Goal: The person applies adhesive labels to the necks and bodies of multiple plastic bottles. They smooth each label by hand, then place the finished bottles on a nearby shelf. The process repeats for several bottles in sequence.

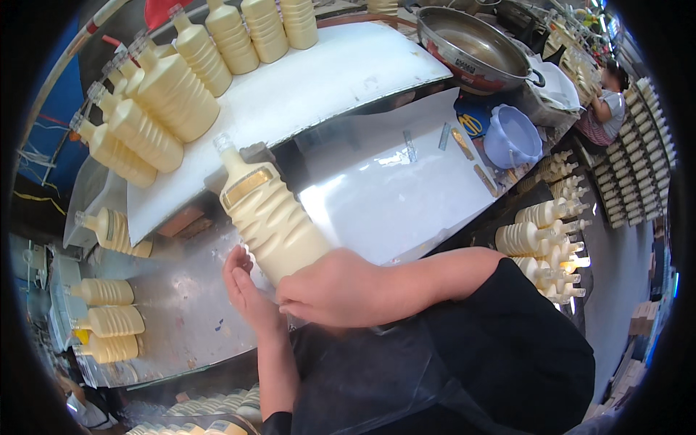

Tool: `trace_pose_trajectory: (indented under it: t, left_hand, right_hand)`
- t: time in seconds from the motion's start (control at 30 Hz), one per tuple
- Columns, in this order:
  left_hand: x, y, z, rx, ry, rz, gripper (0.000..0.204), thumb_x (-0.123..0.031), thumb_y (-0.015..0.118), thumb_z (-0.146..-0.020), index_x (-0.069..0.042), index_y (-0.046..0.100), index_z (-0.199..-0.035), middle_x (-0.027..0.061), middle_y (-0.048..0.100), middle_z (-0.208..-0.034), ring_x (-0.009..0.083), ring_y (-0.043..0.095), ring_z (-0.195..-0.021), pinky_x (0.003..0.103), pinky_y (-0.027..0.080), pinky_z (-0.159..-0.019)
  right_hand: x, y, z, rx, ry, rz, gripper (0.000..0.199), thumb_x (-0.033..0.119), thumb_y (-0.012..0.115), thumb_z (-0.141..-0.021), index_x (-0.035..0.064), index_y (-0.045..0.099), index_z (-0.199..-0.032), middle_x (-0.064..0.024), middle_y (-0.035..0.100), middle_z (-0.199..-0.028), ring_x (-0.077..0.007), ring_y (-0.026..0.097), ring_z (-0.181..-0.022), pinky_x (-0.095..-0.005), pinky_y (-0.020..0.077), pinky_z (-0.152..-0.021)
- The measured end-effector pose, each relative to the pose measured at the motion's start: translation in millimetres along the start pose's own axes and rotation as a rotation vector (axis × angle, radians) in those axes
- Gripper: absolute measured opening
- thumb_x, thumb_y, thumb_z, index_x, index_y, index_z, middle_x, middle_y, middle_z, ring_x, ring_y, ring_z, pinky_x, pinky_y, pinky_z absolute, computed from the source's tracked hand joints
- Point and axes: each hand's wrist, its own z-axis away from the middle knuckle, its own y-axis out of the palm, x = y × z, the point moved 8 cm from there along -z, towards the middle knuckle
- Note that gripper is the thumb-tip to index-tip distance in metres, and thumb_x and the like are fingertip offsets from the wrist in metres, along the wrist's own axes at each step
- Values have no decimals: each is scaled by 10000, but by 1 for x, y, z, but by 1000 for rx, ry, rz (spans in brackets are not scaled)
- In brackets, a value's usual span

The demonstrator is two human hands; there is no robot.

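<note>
A cream ribbed bottle with a clear neck and a gold band at its shoulder is in front of me, tilted to the left in this view. Beside its lower left side is my left hand, fingers loosely curved and apart, the fingertips close to the bottle's edge. Whether they touch it I cannot tell. Across the bottle's lower end lies my right hand, its fingers curled closed. It hides the base, and what those fingers hold, if anything, does not show.
Several cream bottles stand on a raised white shelf. On the white sheet lie small gold and clear strips. A purple bucket and metal pan sit far right. More bottles line the left; a person sits beyond.
</note>
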Motion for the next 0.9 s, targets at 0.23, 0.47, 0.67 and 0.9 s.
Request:
trace_pose_trajectory:
  t: [0.23,0.47,0.67,0.9]
  left_hand:
    - [12,14,28,121,43,-150,820,-348,639,-910,40,305,-1551,223,362,-1541,345,362,-1430,468,253,-1210]
    - [15,19,26,210,27,-93,841,-386,608,-933,23,252,-1575,206,361,-1548,308,353,-1435,440,242,-1210]
    - [19,15,29,206,1,-87,906,-421,623,-922,4,190,-1595,186,349,-1559,285,353,-1433,421,239,-1211]
    - [28,10,35,168,-12,-74,949,-444,645,-918,4,160,-1599,185,329,-1569,282,350,-1434,421,239,-1212]
  right_hand:
    - [-114,-172,-47,-125,456,90,193,226,736,-941,84,767,-1067,-24,725,-861,-94,675,-758,-259,545,-709]
    - [-350,-519,66,-753,723,-86,343,269,706,-995,3,700,-1212,-38,737,-999,-90,692,-871,-180,528,-751]
    - [-469,-568,96,-19,1126,814,248,262,728,-890,25,791,-922,-57,713,-802,-176,672,-794,-354,511,-739]
    - [-479,-537,76,13,1108,994,275,289,645,-924,49,773,-962,-181,750,-936,-337,731,-929,-452,534,-832]
